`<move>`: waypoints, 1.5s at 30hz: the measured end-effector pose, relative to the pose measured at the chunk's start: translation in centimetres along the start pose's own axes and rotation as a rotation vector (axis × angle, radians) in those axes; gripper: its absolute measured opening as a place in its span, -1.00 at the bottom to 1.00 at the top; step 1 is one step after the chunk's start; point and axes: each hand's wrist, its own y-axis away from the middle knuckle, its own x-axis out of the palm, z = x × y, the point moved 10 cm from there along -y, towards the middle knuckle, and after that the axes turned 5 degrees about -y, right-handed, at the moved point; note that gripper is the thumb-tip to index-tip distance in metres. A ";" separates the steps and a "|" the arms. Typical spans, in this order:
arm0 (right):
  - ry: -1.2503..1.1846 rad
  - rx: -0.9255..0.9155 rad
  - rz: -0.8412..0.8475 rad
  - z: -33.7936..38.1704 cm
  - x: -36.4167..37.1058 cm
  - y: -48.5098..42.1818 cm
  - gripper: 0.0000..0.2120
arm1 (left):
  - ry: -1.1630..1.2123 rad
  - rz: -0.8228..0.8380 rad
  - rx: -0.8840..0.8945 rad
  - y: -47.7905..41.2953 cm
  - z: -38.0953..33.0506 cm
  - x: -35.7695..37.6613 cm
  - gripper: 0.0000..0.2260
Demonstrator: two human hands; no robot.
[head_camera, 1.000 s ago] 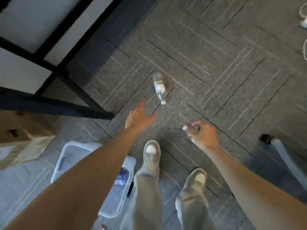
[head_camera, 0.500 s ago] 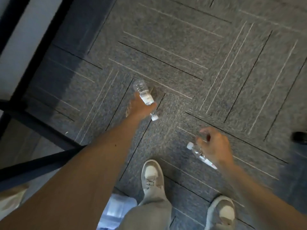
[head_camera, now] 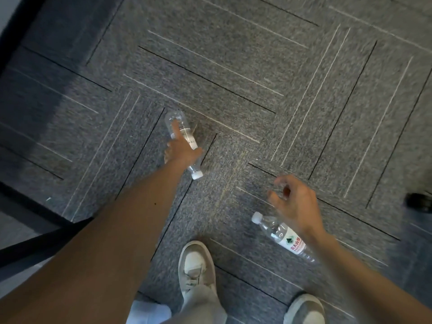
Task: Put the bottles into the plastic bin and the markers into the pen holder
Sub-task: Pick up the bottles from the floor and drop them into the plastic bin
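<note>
A clear bottle with a white cap lies on the grey carpet. My left hand is stretched out over its middle, thumb and fingers wrapped round its sides and the index finger laid along it. A second clear bottle, with a white cap and a red-and-white label, lies on the carpet under my right wrist. My right hand hovers just above it with curled, spread fingers and nothing in them. A pale corner of the plastic bin shows at the bottom edge. No markers or pen holder are in sight.
My two light shoes stand on the carpet at the bottom. A black table frame bar crosses the lower left. A black chair caster sits at the right edge.
My left hand reached forward and settled on the far bottle. My right hand let go of its bottle, which now lies on the carpet. The view moved forward, and most of the bin dropped out of sight.
</note>
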 end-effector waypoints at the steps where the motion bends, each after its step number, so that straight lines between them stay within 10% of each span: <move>1: 0.007 0.000 0.002 0.0 0.0 -0.1 -0.68 | -0.003 0.001 -0.006 0.3 0.1 0.0 0.08; 18: 0.449 0.160 0.310 -8.5 5.4 5.4 -0.13 | 0.068 0.036 0.148 12.0 1.3 -2.4 0.07; 31: 0.536 0.147 0.292 -12.2 7.8 4.5 -0.34 | 0.035 -0.006 0.116 16.2 2.9 -1.6 0.07; 45: 0.256 -0.157 0.250 7.4 -4.6 14.5 -0.39 | 0.306 -0.019 -0.002 36.3 6.1 -12.3 0.06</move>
